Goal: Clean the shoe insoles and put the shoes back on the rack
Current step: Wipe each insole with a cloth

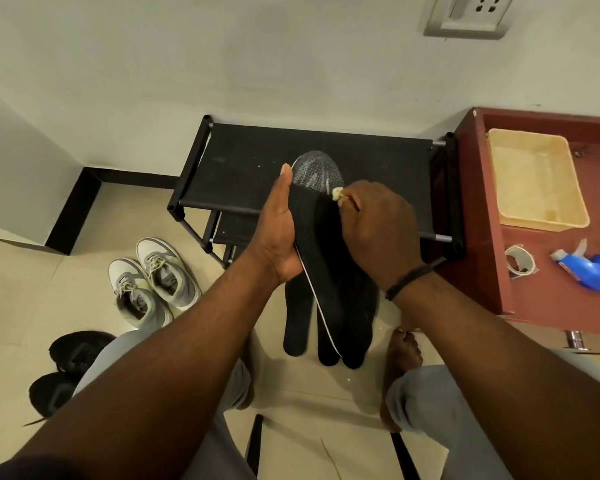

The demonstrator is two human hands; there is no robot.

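Observation:
My left hand (278,230) grips several black insoles (317,244) stacked together, held upright over the black shoe rack (257,157). The front insole has a pale, shiny patch at its toe end. My right hand (378,230) pinches a small cream-coloured wad (336,194) against the insole's right edge near that patch. A pair of grey-and-white sneakers (153,282) stands on the floor left of the rack. A pair of black shoes (66,368) lies at the lower left, partly hidden by my left arm.
A reddish-brown cabinet (478,209) stands right of the rack. On it are a cream plastic basin (537,181), a roll of tape (520,261) and a blue spray bottle (589,268). My bare feet rest on the beige tiled floor (291,386). A wall socket (471,15) is high on the wall.

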